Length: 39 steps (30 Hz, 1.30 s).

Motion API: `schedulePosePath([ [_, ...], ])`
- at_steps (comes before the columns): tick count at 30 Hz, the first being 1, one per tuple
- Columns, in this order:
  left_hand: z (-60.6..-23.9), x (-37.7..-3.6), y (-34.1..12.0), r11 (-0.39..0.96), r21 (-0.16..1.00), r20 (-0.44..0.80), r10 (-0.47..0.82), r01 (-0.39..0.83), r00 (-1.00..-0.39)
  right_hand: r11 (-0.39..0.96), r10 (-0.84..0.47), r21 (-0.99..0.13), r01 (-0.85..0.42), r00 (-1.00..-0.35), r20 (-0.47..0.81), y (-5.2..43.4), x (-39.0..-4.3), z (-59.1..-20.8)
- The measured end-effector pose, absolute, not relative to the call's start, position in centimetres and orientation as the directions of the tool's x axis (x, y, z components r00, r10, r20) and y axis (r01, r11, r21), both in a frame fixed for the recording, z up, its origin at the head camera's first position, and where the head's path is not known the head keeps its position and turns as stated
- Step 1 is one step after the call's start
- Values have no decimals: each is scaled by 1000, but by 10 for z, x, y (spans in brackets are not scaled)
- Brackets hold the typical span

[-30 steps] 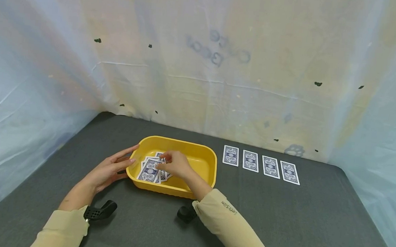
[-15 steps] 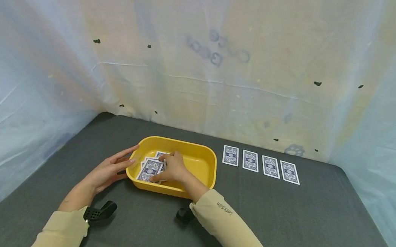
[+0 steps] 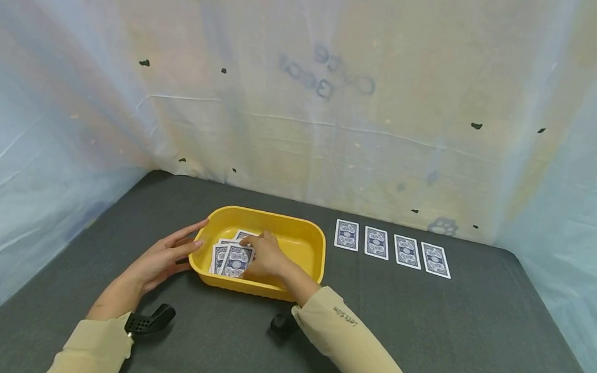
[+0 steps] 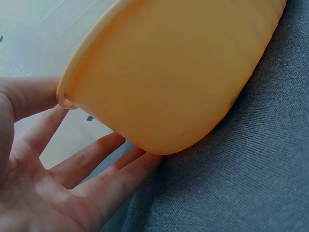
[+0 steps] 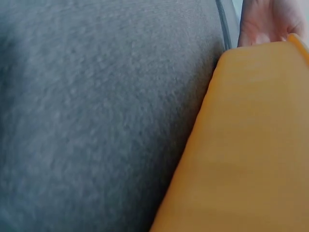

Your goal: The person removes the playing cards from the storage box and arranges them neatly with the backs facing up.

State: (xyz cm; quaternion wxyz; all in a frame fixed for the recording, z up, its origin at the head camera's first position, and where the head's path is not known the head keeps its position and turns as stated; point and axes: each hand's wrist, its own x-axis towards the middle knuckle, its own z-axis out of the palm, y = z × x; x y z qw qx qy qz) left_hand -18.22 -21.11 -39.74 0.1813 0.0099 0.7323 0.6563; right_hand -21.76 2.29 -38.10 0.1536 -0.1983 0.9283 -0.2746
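Note:
A yellow plastic bin [image 3: 302, 246] stands on the dark cloth-covered table, with several playing cards [image 3: 219, 256] lying face down at its left end. My right hand [image 3: 268, 259] reaches inside and grips one blue-backed playing card [image 3: 237, 261] by its right side, fingers at the far corner and thumb at the near one. My left hand [image 3: 163, 258] is outside the bin's left end; in the left wrist view its spread fingers [image 4: 89, 157] rest against the outer wall and the thumb is right at the rim. The bin's wall hides my right hand in the right wrist view.
Several face-down playing cards [image 3: 377, 242] lie in a row on the table to the right of the bin. A pale fabric curtain [image 3: 302, 124] rises behind the table and along both sides. Black wrist devices [image 3: 152, 320] hang below both cuffs.
My right hand has closed its thumb and fingers on the top card, and that card has slid right and turned straighter over the pile. My left hand has stayed in place.

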Motion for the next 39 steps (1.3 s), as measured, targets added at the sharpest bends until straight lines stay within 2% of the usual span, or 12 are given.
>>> schedulePosePath([
  [5,-398,-182,-212,138,966,-247,255,-218,-935,783,-410,-574,-238,-892,-190,29,-218,-380],
  [12,-400,-183,-213,134,968,-241,261,-212,-935,702,-351,-696,-147,-923,-158,37,-220,-378],
  [17,-400,-183,-213,131,968,-242,258,-214,-935,660,-307,-744,-104,-941,-141,40,-220,-375],
  [28,-399,-182,-212,129,970,-234,265,-206,-935,545,-372,-827,-136,-924,-93,49,-220,-375],
  [39,-400,-181,-213,144,972,-220,267,-186,-938,459,-356,-874,-164,-934,-12,65,-220,-371],
])
